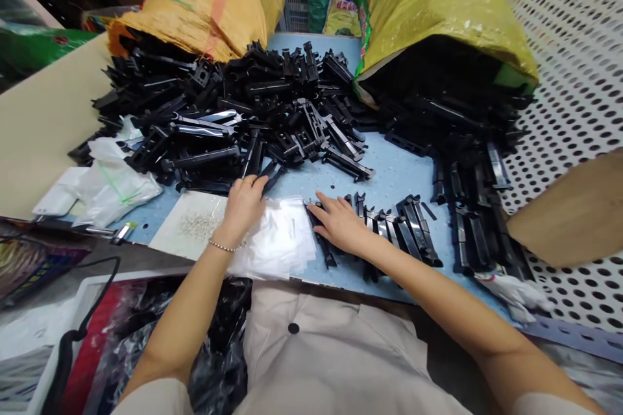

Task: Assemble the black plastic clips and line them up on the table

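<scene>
My left hand (246, 204), with a bead bracelet on its wrist, is at the front edge of a big pile of black plastic parts (209, 159). Its fingers are bent around the end of a black plastic part (275, 176); the grip is partly hidden. My right hand (341, 222) has its fingers spread, the tips touching or just over a long black part (325, 248) at the left end of a row of similar parts (413, 227). Between my hands lies a stack of clear plastic bags (285, 240). Left of it, tiny pieces (199, 224) are scattered on a white sheet (168, 230).
An orange sack (219, 0) and a yellow-green sack (442, 6) spill black parts onto the blue tabletop (389, 159). More parts (479, 233) are stacked at the right, beside cardboard (574, 207) and a perforated white panel (574, 65). Crumpled plastic (114, 181) lies left.
</scene>
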The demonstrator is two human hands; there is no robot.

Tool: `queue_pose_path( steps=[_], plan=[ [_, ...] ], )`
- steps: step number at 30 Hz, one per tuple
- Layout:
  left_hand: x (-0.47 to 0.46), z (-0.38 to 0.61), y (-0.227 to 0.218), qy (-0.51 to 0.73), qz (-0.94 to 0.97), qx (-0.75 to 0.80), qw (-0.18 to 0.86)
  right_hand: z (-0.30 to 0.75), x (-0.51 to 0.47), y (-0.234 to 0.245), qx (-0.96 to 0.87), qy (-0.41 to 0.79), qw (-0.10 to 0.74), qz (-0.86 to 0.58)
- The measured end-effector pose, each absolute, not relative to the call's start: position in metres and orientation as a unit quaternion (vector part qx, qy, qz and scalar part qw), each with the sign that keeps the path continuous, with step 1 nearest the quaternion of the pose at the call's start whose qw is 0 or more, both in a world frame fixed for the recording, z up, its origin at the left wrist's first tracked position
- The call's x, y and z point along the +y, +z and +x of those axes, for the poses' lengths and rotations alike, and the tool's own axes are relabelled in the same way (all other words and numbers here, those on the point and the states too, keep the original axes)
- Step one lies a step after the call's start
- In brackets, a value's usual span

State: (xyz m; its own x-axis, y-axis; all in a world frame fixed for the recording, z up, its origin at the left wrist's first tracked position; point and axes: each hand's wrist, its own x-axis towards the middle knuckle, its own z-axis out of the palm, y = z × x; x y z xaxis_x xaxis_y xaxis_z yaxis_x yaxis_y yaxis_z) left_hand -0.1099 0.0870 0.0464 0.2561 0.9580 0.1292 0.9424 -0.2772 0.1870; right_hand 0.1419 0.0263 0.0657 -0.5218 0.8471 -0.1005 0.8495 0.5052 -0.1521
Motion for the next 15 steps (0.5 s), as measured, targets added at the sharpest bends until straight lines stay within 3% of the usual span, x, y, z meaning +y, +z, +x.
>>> queue_pose_path(
  steps=[5, 10, 15],
  plan=[
    [0.082, -0.11, 0.063, 0.171, 0.742, 0.646, -0.059, 0.132, -0.003, 0.078, 0.812, -0.095, 0.044, 0.574],
    [0.008, -0.073, 0.035, 0.116, 0.748, 0.651, 0.054, 0.12, -0.02, 0.073, 0.785, -0.116, 0.118, 0.597],
    [-0.016, -0.081, 0.012, 0.227, 0.694, 0.65, 0.211, 0.119, -0.005, 0.071, 0.786, -0.128, 0.132, 0.59]
  ],
)
